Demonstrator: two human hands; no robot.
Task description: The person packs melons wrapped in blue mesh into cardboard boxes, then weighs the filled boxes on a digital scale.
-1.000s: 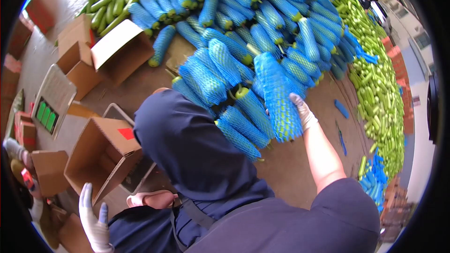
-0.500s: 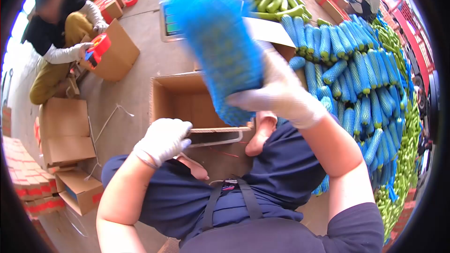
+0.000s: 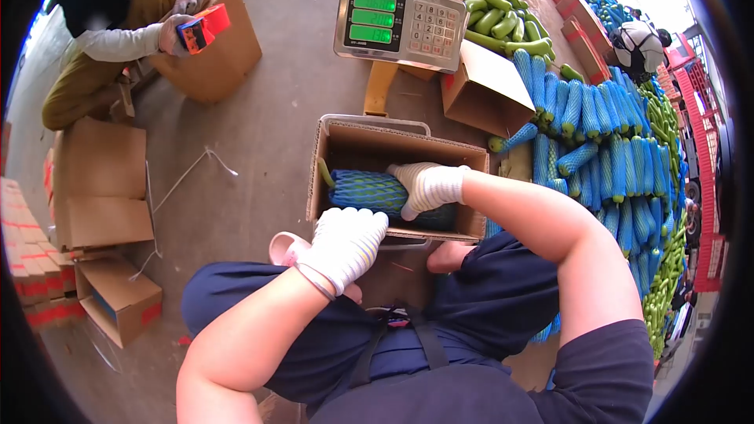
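An open cardboard box [image 3: 316, 180] stands before me on a scale, whose lit display [image 3: 375, 17] rises behind it. Inside lies a green vegetable in blue netting [image 3: 367, 191], with a bare green stem at its left end. My right hand [image 3: 428, 188], in a white glove, is in the box, its fingers wrapped round the right end of the netted vegetable. My left hand [image 3: 349, 243], gloved too, rests with curled fingers at the box's near edge; what it grips there, if anything, is hidden.
Netted vegetables [image 3: 620, 165] are piled at the right, loose green ones [image 3: 503, 20] behind. A small open box [image 3: 491, 86] stands beside the scale. At the upper left a co-worker [image 3: 118, 39] holds a tape dispenser [image 3: 203, 27] by a carton [image 3: 216, 55].
My right hand has lowered the blue-netted vegetable from the air into the box. My left hand has shifted right along the near edge. The view has moved, showing the scale display in full.
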